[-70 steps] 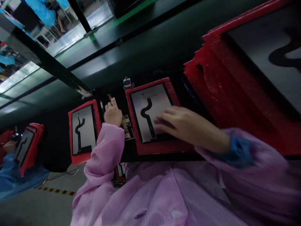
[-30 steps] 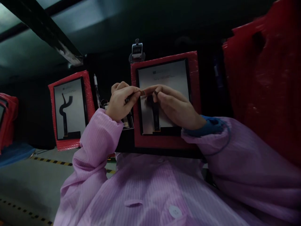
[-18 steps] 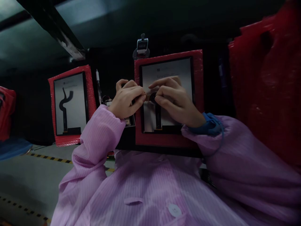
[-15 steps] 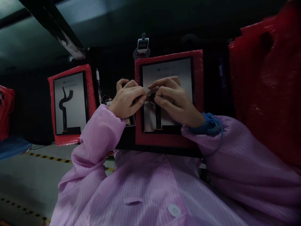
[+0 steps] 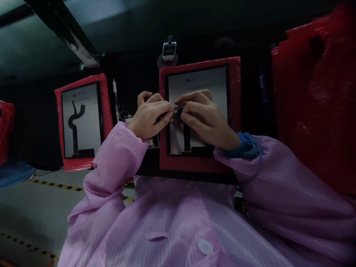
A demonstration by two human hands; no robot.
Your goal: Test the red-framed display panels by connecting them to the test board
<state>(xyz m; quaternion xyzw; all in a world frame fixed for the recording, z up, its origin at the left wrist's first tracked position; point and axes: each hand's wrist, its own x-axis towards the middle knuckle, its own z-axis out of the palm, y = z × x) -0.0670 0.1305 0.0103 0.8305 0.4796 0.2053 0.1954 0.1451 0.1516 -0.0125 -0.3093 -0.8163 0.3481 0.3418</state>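
Observation:
A display panel (image 5: 207, 79) with a pale back and black border lies before me on a red bubble-wrap sheet (image 5: 235, 100). From its lower edge a black flex cable (image 5: 187, 138) runs up to my fingers. My left hand (image 5: 152, 116) is closed in a pinch at the cable's gold-coloured end, over the panel's left edge. Facing it, my right hand (image 5: 208, 118) has thumb and a finger closed on the dark part of the cable, its index finger stretched above. The fingertips hide most of the cable's end.
At left, a second display panel (image 5: 85, 129) with a curled flex cable lies on red wrap. A white pen (image 5: 115, 89) and a small circuit board (image 5: 152, 142) are near my left wrist. Behind stands a metal tally counter (image 5: 168, 52). Red bubble wrap (image 5: 314, 100) fills the right side.
Both hands keep nearly the same pose at the cable's end. The right thumb and finger have shifted slightly left, towards the left fingertips. The view has moved a little.

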